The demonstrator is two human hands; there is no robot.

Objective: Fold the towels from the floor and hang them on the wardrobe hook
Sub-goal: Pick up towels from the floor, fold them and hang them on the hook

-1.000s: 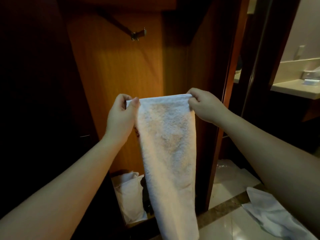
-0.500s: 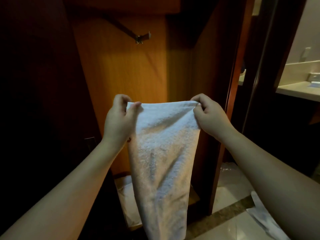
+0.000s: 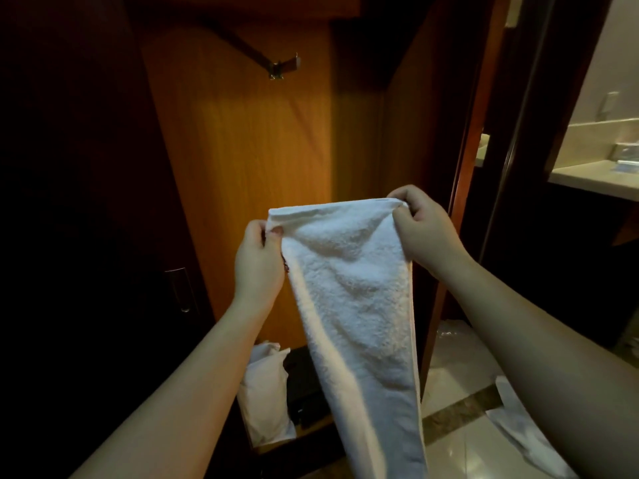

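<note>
A white terry towel [image 3: 356, 305] hangs folded lengthwise in front of the open wardrobe. My left hand [image 3: 257, 261] pinches its top left corner and my right hand [image 3: 420, 229] pinches its top right corner, so the top edge stretches between them. The metal hook [image 3: 281, 67] sticks out from the wardrobe's back panel, well above and slightly left of the towel. Another white towel [image 3: 522, 430] lies crumpled on the tiled floor at the lower right, partly behind my right forearm.
A white bag [image 3: 266, 399] and a dark box [image 3: 304, 392] sit on the wardrobe floor. A dark door with a metal handle [image 3: 181, 288] stands at the left. The wardrobe's wooden side [image 3: 463, 188] is at the right, with a bathroom counter [image 3: 594, 174] beyond.
Both hands have dropped lower with the towel, away from the hook. The towel's top edge now slants, right corner higher, and the cloth sags between my hands.
</note>
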